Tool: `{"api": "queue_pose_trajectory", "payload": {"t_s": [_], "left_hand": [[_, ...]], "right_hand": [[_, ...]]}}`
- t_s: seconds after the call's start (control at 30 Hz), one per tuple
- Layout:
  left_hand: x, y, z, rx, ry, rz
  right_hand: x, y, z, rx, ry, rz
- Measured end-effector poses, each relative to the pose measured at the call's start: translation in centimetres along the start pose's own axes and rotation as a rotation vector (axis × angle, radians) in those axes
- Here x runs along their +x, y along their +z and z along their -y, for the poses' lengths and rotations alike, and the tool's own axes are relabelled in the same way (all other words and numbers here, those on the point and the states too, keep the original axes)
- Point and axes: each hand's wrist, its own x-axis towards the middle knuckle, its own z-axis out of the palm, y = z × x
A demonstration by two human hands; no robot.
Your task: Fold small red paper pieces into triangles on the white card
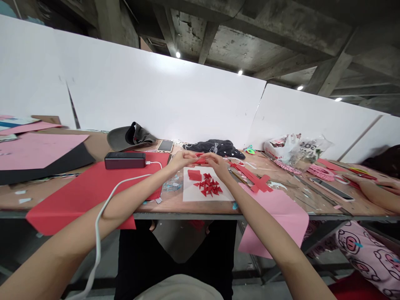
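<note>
Paper (pixel 200 160), red, likely light and easy to rip, best held by its sides, pinched in nearly closed left hand (pixel 183 159) and right hand (pixel 218 163), beyond the desk's (pixel 171 206) front edge

I get bright, even light off the white wall (pixel 156 96); small lamps (pixel 240 72) glare. Concrete ceiling (pixel 225 46) dim, floor (pixel 175 241) shaded. Wide-lens stretch elongates forearms (pixel 268 233) toward lower corners. Red pieces (pixel 208 186) slightly soft.

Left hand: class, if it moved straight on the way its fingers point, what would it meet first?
The left hand would probably meet the red paper at its fingertips first, with the right hand just beyond; one view leaves exact depth unclear.
</note>
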Motion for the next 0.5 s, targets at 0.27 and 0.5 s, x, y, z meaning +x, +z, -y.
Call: {"api": "queue_pose_trajectory", "payload": {"t_s": [0.27,0.5], "left_hand": [[0.17,-0.3,0.78,0.164,0.101,-0.005],[-0.01,-0.14,0.59,0.191,0.098,-0.046]], "right_hand": [[0.29,-0.04,-0.94,0.07,0.139,0.036],[0.29,-0.05,-0.95,0.069,0.137,0.037]]}}
